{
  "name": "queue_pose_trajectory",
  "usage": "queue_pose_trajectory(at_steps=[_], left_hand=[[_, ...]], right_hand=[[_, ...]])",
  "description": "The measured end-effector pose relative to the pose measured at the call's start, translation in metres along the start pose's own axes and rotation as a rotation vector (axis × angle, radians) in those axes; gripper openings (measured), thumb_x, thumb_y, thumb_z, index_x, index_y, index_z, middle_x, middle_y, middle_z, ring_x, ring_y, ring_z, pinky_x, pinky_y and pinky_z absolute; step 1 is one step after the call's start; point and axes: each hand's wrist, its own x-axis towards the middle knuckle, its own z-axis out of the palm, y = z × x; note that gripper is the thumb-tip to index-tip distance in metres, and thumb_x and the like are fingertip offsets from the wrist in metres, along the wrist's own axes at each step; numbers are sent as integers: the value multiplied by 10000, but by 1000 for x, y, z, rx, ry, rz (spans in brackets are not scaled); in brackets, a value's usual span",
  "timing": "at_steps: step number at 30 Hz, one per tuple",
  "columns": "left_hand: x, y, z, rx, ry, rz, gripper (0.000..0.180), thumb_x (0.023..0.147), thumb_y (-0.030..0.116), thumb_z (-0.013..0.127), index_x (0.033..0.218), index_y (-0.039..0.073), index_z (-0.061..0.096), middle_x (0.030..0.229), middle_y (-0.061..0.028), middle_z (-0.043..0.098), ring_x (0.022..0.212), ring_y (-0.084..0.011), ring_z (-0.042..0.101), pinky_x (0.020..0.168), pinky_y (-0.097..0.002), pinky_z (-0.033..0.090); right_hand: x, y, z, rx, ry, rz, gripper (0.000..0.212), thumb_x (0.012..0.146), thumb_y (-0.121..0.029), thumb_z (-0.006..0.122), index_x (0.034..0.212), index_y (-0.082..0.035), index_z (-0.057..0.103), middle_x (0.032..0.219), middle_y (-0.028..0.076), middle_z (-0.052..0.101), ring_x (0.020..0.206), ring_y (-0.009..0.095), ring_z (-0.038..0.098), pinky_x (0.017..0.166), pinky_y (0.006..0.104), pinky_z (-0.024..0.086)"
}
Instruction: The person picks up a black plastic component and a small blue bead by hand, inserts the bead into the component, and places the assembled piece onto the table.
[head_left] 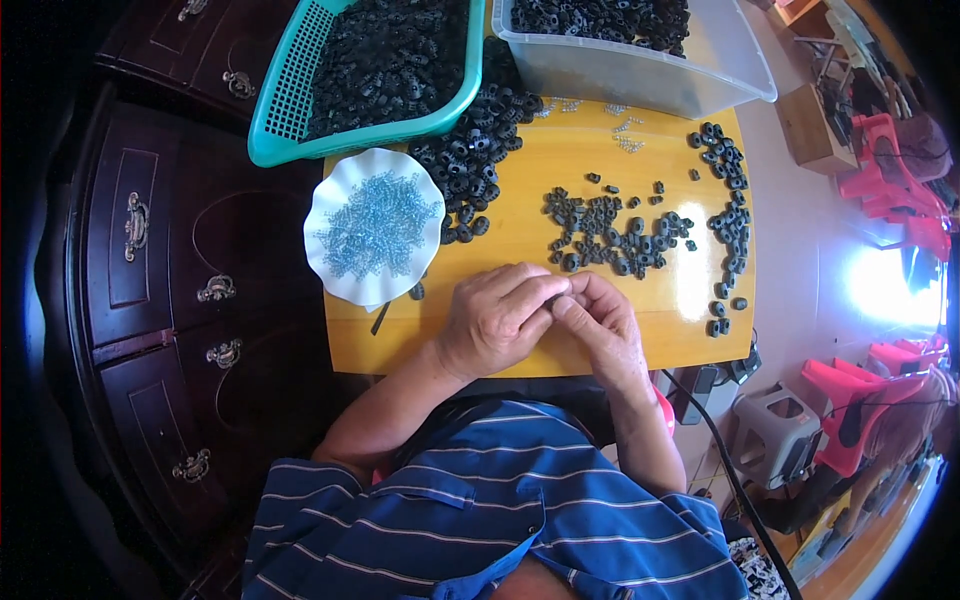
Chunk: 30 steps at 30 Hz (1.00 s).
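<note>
Crowded fingertips could lose a tiny part

The left hand (500, 318) and right hand (610, 328) meet over the worktop (695, 345), pinching a small dark piece (556, 299), mostly hidden. With so little to grip, it could slip and fall among the loose black cord-lock parts (637, 245). A leftward wrist knock could spill the coil springs (375, 225) from the scalloped white dish (340, 285).

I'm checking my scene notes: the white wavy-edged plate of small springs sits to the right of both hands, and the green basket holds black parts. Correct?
Not quite: the head view shows the white wavy-edged plate of small springs to the left of both the left hand and the right hand. The green basket does hold black parts.
</note>
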Motion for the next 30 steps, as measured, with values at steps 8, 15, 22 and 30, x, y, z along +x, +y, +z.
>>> queue_pose_trajectory(at_steps=[8, 15, 22, 30], left_hand=[[-3, -2, 4, 2, 20, -4, 337, 771, -21, 774, 1083, 26, 658, 937, -134, 703, 812, -315, 718, 686, -388, 580], [-4, -3, 3, -28, 20, -8, 385, 787, -3, 781, 1151, 17, 657, 933, -135, 701, 799, -302, 716, 684, -380, 581], [-12, -1, 2, -19, 5, -146, 478, 829, 63, 800, 1273, 23, 628, 928, -115, 708, 776, -257, 713, 674, -352, 574], [-24, -10, 5, -9, -43, -147, 251, 859, 93, 732, 1095, 54, 656, 889, -112, 691, 806, -317, 697, 689, -413, 554]], right_hand=[[1, 2, 0, 8, 5, -14, 155, 1027, -115, 631, 1127, 2, 628, 986, -16, 659, 902, 34, 578, 826, 201, 464], [0, -1, 2, 3, -4, -7, 153, 1028, -117, 627, 1124, 3, 627, 989, -12, 664, 896, 36, 578, 829, 200, 462], [1, -3, 8, 7, 74, -8, 117, 1024, -105, 623, 1104, -21, 613, 980, -3, 672, 893, 46, 589, 834, 208, 469], [8, -8, 1, 14, 137, -117, 72, 1004, -99, 610, 1052, -46, 600, 978, 56, 709, 890, 103, 625, 888, 263, 484]])
